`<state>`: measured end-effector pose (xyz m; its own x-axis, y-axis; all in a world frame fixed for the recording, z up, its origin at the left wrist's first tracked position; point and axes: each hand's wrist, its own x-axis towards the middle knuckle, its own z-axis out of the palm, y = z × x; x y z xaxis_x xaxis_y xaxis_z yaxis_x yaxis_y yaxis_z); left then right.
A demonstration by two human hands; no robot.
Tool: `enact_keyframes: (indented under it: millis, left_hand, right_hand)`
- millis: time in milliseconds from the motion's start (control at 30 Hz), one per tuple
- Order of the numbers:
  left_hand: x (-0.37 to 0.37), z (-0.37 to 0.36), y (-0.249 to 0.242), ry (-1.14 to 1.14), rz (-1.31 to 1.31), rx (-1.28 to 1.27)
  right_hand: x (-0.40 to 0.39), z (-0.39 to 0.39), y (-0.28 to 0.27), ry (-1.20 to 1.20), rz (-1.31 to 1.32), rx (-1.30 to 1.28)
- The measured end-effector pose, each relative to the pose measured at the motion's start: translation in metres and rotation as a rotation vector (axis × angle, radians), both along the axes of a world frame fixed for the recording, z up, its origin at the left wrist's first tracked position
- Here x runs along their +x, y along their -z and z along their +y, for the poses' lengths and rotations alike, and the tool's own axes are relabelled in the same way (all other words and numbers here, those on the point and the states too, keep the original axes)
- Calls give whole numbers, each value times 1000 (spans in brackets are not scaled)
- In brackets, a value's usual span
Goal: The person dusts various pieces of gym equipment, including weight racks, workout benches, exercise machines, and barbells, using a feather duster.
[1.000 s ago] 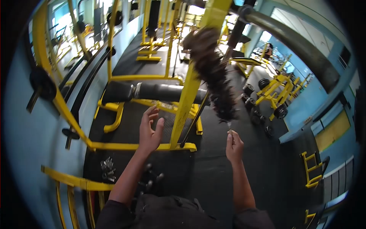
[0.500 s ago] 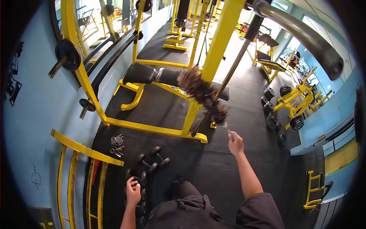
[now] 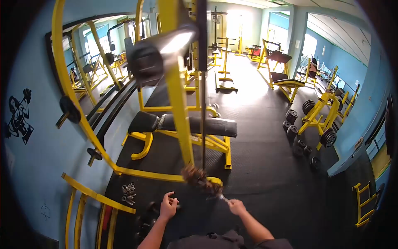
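My right hand (image 3: pixel 237 206) is wrapped round the handle of a brown feather duster (image 3: pixel 201 181). Its feathers overlap the foot of a yellow upright post (image 3: pixel 179 106) on the machine frame, low near the floor. My left hand (image 3: pixel 168 206) hangs in the air left of the duster, fingers apart and holding nothing. Below it, partly hidden by the forearm, dark dumbbells (image 3: pixel 146 220) lie on the floor. A thick metal bar end (image 3: pixel 147 62) juts toward me at the top of the post.
Behind the post stands a black padded bench (image 3: pixel 199 124). Weight plates (image 3: pixel 69 109) hang on the left side frame beside a mirror. Metal collars (image 3: pixel 128 193) lie on the black floor, near a yellow rack (image 3: pixel 97 193). A plate rack (image 3: pixel 325 112) stands at right.
The duster and my right hand have moved down and left, from midway up the post to its foot. My left hand has shifted right. The view has tilted up and turned.
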<state>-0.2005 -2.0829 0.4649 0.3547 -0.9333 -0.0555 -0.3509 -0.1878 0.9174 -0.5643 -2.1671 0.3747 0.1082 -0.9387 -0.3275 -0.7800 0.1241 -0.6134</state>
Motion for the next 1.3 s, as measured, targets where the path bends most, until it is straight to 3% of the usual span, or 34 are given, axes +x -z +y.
enact_keyframes:
  millis: [67, 133, 200, 333, 500, 600, 733, 900, 967, 1000, 1100, 1233, 1300]
  left_hand:
    - [-50, -46, -1, -15, 17, -65]
    - [-108, -86, -18, 18, 129, 56]
    - [-158, -117, -10, 70, -71, -121]
    - [-242, -157, -16, 65, -43, 90]
    - [-286, -182, 18, 45, -180, 143]
    - [-290, -191, 52, 59, -272, 266]
    - [-305, -231, 94, 60, -136, 419]
    - [-342, -356, 130, 174, -95, 401]
    - [-365, -426, 122, 184, 54, 279]
    - [-373, -465, 117, 212, 86, 222]
    - [-386, -566, 66, 277, 13, 55]
    - [-387, -660, 2, 196, 51, -35]
    - [-383, -691, -15, 124, 45, -73]
  right_hand:
    - [-41, 7, -16, 10, 113, 136]
    - [-96, 15, -2, 71, 110, 153]
    - [-154, 25, 16, 176, 94, 186]
    - [-263, 53, 57, 419, -77, 39]
    - [-340, 24, 45, 547, -36, 25]
    - [-356, -31, 45, 567, -30, -11]
    - [-360, -126, 50, 506, -63, -65]
    - [-370, -242, 64, 340, -123, -100]
    - [-372, -281, 65, 213, -186, -238]
    - [-382, -310, 50, 203, -160, -24]
    - [-396, -389, 23, 158, -155, -112]
    - [-391, -492, -28, 166, -196, -184]
    - [-386, -545, -26, 201, -296, -191]
